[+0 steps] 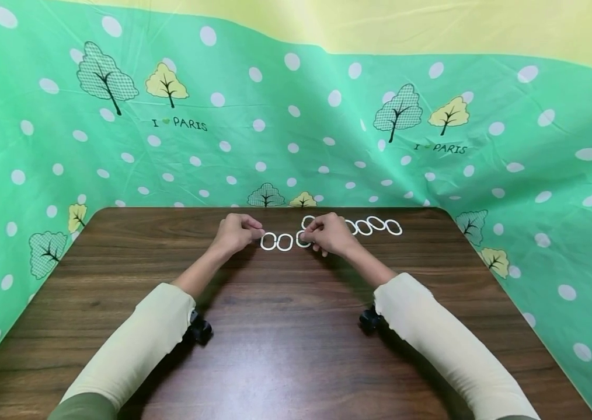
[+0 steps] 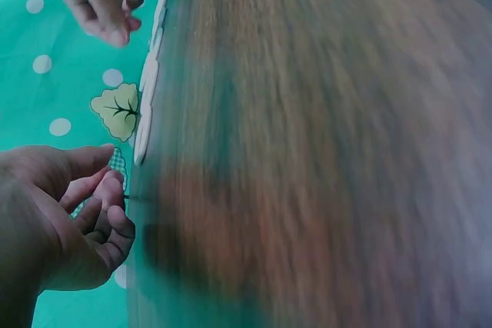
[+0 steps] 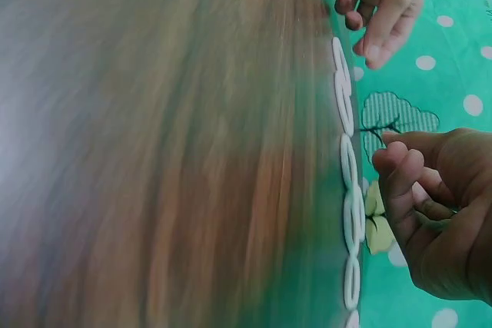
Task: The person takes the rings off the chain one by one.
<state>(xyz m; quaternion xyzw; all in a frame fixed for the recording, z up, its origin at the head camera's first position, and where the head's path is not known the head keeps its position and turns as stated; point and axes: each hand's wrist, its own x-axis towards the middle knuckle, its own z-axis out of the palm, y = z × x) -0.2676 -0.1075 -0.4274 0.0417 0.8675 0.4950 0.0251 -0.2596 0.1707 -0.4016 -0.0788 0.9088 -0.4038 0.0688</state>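
Note:
Several white oval rings lie in a row near the table's far edge. My left hand is beside the leftmost ring; its fingers are loosely bent, and the left wrist view shows nothing held in them. A second ring lies just right of the first. My right hand hovers over the middle of the row, bent fingertips above a ring that they partly cover. In the right wrist view, a gap separates these fingers from the rings. Part of the row is hidden behind my right hand.
The brown wooden table ends at a green dotted cloth hanging behind it and along both sides. More rings continue to the right of my right hand. A black device sits under each sleeve.

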